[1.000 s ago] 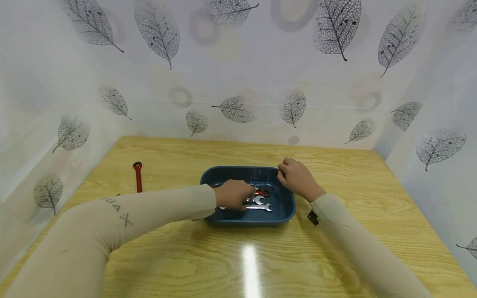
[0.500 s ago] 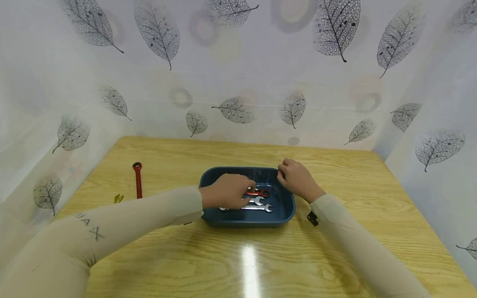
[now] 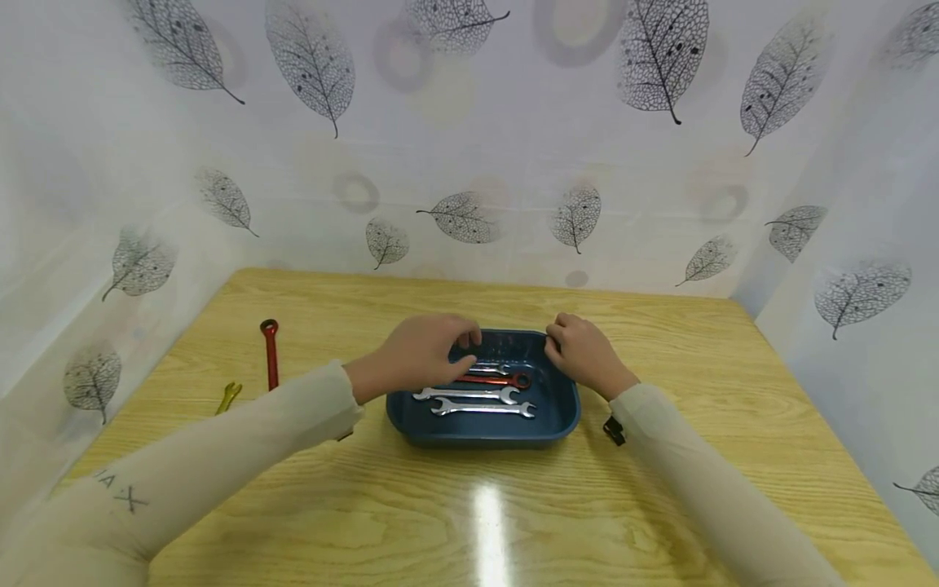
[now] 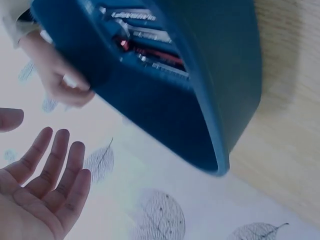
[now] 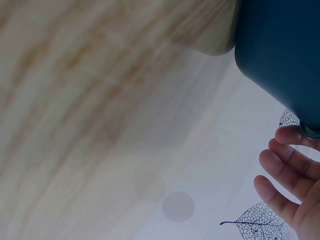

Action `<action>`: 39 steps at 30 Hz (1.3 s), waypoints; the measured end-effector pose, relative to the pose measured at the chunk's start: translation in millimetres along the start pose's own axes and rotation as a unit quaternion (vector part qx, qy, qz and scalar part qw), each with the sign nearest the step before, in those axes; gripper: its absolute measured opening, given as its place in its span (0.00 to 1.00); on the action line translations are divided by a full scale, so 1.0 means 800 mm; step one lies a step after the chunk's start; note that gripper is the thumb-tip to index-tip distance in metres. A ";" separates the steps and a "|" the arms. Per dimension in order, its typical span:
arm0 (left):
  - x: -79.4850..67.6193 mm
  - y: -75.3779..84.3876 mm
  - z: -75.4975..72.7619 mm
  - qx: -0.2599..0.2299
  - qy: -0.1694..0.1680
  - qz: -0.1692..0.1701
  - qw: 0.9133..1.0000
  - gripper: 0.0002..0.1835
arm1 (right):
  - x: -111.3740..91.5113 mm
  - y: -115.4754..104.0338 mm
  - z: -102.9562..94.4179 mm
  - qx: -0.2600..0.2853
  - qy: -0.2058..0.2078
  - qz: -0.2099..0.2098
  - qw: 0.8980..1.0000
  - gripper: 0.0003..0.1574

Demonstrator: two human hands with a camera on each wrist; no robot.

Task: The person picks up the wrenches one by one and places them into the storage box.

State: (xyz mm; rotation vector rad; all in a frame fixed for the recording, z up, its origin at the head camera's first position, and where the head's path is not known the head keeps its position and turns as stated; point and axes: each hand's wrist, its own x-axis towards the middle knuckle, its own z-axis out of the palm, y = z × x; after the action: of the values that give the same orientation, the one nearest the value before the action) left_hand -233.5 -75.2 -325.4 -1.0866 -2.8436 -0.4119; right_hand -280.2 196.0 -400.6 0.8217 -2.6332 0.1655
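A dark blue tray [image 3: 484,441] stands mid-table with several wrenches lying side by side in it. Nearest is a silver open-end wrench [image 3: 484,408], with another silver wrench [image 3: 469,395], a red ratchet wrench [image 3: 506,380] and a further silver wrench [image 3: 493,368] behind. My left hand [image 3: 416,352] hovers over the tray's left end, fingers loosely bent and holding nothing; the left wrist view shows its palm [image 4: 35,205] bare. At the far right corner, my right hand [image 3: 587,352] pinches the tray's rim, its index fingertip [image 5: 287,135] against the corner.
On the left of the wooden table [image 3: 411,522] lie a red wrench [image 3: 271,355] and a yellow wrench [image 3: 229,397], both partly hidden by the left sleeve. A leaf-patterned cloth [image 3: 499,147] hangs behind and along both sides.
My left hand has risen from the wrenches and drawn back left, leaving them in the tray. The yellow wrench has come into view past the sleeve. My right hand stays at the rim.
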 end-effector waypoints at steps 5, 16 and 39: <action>-0.013 -0.010 -0.015 -0.005 0.030 -0.018 0.999 0.12 | 0.001 -0.001 -0.001 0.002 0.001 0.002 1.000 0.10; -0.053 -0.044 -0.031 0.008 0.084 -0.052 0.995 0.15 | 0.000 -0.001 0.000 0.007 -0.001 0.004 1.000 0.11; -0.109 -0.093 -0.048 0.084 0.153 -0.148 0.974 0.16 | -0.001 0.000 0.000 0.003 0.004 0.001 1.000 0.11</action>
State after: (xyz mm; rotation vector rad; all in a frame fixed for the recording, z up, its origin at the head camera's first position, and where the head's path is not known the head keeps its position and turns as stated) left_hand -218.8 -194.9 -318.6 -0.5185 -2.7021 -0.3163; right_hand -279.6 196.0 -400.6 0.8176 -2.6282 0.1770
